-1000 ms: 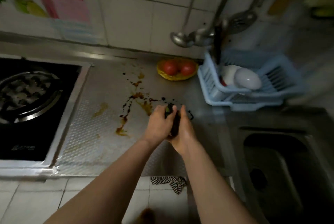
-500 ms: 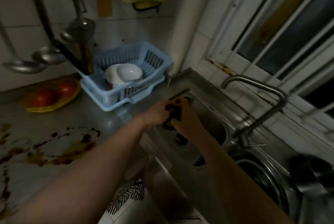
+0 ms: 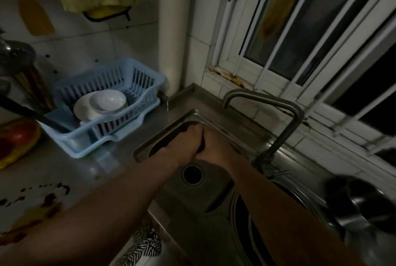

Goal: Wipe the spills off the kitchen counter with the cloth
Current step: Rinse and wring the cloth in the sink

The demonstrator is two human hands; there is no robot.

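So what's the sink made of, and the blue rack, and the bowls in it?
The sink looks like stainless steel: grey, dull, with soft gleams along its rim. The rack looks like moulded plastic: pale blue, matte, with slotted walls. The bowls seem to be glazed ceramic, white and smooth with a slight shine, though white plastic can't be ruled out.

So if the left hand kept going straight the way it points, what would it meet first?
Probably the far wall of the sink, just past the left hand, which is clasped with the right hand around a dark cloth; depth is unclear.
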